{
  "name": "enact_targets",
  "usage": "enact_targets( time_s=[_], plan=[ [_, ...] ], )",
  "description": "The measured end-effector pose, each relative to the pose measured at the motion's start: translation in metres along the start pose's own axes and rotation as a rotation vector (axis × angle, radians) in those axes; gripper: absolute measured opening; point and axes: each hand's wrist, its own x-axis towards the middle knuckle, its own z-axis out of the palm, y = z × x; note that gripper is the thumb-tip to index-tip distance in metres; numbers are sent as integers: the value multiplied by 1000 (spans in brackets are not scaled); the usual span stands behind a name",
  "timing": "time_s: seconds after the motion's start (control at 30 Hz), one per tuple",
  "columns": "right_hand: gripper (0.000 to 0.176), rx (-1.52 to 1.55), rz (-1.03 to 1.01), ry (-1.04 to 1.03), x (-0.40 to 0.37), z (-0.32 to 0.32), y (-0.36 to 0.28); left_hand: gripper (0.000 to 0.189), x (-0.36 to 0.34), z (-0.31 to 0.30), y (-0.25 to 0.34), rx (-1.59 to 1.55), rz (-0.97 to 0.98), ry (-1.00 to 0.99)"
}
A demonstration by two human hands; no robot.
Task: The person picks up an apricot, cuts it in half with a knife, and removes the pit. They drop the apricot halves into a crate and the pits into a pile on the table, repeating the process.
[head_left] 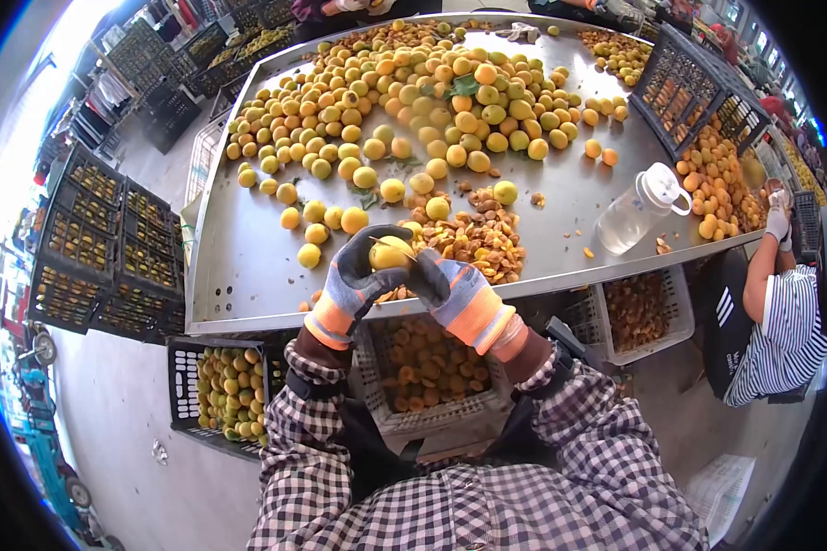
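Yellow fruit (390, 256): located above the near edge of the metal desk (248, 248); the left grip (369, 255) is closed around it; the right grip (419, 264) has its gloved fingers drawn together at the fruit's side (whether they also clamp something thin cannot be told); cut pieces (483, 241) lie just beyond the hands; the whole-fruit heap (450, 101) lies farther back; a clear bottle (627, 220) stands to the right.

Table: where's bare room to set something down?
Near-left corner of the table, left of the loose fruit; between scraps and bottle, bar a few bits. Crowded: far middle (fruit heap), right end by the crate.
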Motion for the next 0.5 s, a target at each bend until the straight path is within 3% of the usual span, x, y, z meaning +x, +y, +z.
enact_targets(
  time_s=[0.1,0.17,0.27,0.4,0.43,0.47,0.5],
  plan=[
    [24,79,67,6,0,7,1,52,-2,16,-4,-109,71,141],
    [23,213,16,169,1,27,10,47,-4,33,-6,-177,69,196],
    [23,83,71,167,0,43,21,49,-6,42,-24,-487,-60,264],
    [20,49,151,56,3,19,13,48,-2,24,-12,-463,-147,136],
    [19,27,197,-31,3,14,13,48,1,17,-12,-265,-77,129],
    [21,69,133,6,4,16,16,49,2,13,-14,-68,-8,120],
    [21,69,134,6,3,14,13,49,1,10,-14,-69,-9,119]
  ],
)
